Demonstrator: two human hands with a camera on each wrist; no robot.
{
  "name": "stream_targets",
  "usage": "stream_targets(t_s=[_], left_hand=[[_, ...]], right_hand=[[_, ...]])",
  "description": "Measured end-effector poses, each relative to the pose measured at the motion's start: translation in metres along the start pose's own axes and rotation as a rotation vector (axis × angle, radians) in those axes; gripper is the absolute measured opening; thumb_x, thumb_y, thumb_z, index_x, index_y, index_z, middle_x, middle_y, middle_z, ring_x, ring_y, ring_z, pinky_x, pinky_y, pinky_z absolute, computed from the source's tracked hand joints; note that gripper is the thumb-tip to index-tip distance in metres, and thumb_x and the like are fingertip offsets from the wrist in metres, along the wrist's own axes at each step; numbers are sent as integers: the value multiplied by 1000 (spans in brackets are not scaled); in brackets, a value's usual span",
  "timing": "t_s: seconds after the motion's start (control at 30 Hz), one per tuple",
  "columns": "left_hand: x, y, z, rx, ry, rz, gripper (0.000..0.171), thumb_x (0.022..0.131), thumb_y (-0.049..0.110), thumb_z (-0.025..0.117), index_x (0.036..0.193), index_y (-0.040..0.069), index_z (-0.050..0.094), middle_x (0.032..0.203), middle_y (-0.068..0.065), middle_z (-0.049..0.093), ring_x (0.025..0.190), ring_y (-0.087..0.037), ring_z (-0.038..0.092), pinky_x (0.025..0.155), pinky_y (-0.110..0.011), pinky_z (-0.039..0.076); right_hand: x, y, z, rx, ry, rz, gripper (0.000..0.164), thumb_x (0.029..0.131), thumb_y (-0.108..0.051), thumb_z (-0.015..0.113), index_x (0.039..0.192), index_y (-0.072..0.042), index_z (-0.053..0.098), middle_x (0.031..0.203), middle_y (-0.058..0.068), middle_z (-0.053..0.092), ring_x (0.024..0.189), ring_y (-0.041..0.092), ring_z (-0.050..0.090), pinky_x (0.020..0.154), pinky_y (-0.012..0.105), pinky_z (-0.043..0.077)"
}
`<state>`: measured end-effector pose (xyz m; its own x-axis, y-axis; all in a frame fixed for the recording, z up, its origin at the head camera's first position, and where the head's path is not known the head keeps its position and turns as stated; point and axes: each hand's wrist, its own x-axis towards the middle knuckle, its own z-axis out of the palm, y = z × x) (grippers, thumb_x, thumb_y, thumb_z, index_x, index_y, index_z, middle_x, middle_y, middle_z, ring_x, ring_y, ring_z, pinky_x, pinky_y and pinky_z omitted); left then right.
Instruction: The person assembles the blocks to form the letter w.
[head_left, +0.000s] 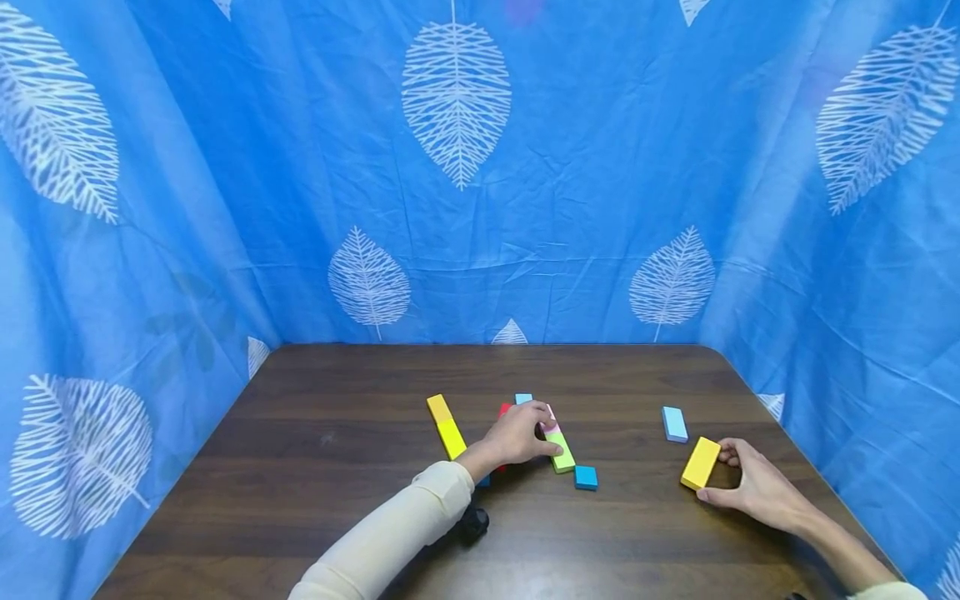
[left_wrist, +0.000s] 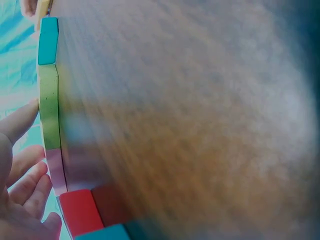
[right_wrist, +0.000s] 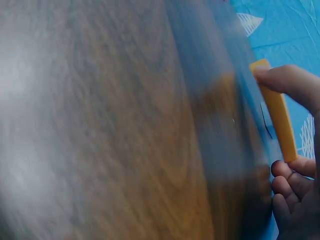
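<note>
My right hand [head_left: 761,492] grips a yellow block [head_left: 701,463] by its two ends, thumb at one and fingers at the other; the right wrist view shows the same yellow block [right_wrist: 277,117]. My left hand [head_left: 517,433] is over a row of blocks, its thumb tip at the light green block [head_left: 560,454] and its fingers by the pink block [left_wrist: 56,171]. A dark blue block [head_left: 586,477] lies past the green one's near end. Partly behind the left hand are a red block [left_wrist: 80,212] and a light blue block [head_left: 523,398].
Two yellow blocks [head_left: 446,427] form a slanted line left of the left hand. Another light blue block [head_left: 674,424] lies beyond the held one. The brown wooden table [head_left: 322,442] has blue leaf-print cloth [head_left: 525,208] around it. A black object [head_left: 474,525] shows under the left wrist.
</note>
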<state>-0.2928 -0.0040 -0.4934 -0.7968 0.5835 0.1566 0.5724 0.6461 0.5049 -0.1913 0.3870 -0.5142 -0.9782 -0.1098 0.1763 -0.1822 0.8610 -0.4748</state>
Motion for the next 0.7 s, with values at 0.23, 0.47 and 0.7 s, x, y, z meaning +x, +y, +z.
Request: stream_targets(t_s=[0.23, 0.47, 0.7], left_hand=[[2, -1, 0, 2, -4, -10, 43, 86, 33, 88, 120, 9, 77, 129, -2, 66, 108, -15, 61, 92, -21, 52], [1, -2, 1, -11, -8, -5, 44, 86, 32, 87, 121, 8, 76, 129, -4, 65, 108, -16, 61, 91, -21, 52], [0, -3, 2, -6, 5, 9, 43, 86, 31, 88, 120, 7, 77, 128, -4, 66, 108, -16, 61, 91, -20, 52]], right_hand=[[4, -16, 3, 21, 26, -19, 85, 79, -40, 90, 130, 12, 47, 114, 17, 60, 105, 37, 60, 83, 40, 51], [13, -39, 8, 19, 37, -66, 86, 76, -42, 92, 130, 10, 50, 115, 17, 63, 106, 38, 63, 89, 54, 52], [28, -63, 21, 70, -18, -96, 90, 76, -42, 91, 134, 12, 48, 120, 21, 61, 111, 42, 62, 94, 59, 50]])
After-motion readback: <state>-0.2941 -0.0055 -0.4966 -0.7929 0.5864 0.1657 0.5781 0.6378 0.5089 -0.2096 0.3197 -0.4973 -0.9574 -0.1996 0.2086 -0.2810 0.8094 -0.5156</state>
